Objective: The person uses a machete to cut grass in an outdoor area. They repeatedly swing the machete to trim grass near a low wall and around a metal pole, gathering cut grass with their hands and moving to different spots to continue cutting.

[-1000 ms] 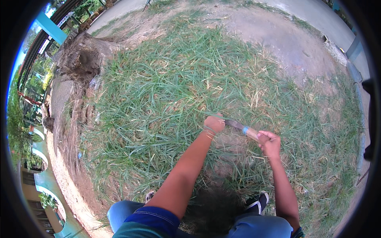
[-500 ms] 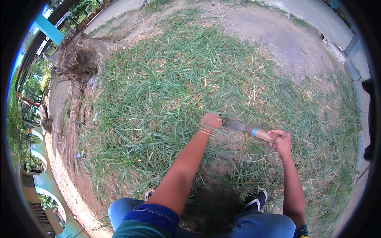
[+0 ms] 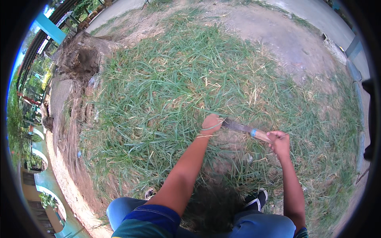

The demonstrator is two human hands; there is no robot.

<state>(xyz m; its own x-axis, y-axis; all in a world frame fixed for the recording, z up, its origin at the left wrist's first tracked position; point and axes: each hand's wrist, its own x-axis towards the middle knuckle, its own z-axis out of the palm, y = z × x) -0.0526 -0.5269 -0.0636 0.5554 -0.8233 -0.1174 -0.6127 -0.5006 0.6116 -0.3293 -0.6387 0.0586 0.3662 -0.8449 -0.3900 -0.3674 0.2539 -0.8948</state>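
Observation:
My right hand is wrapped round the pale wooden handle of a knife, which has a blue band where handle and blade meet. The dark blade points left, and its tip lies close beside my left hand. That hand is closed in a fist low in the green grass, with blades of it showing around the fingers and wrist. Most of the left fingers are hidden from above. Long, leaning tufts surround both hands, with dry straw-coloured stalks among them.
A weathered tree stump with spreading roots stands at the far left. Bare soil lies beyond the grass, and a low concrete edge runs along the right. My shoe and bent knees are close below the hands.
The knife and my right hand have shifted very slightly left. My left hand keeps its grip in nearly the same spot in the grass.

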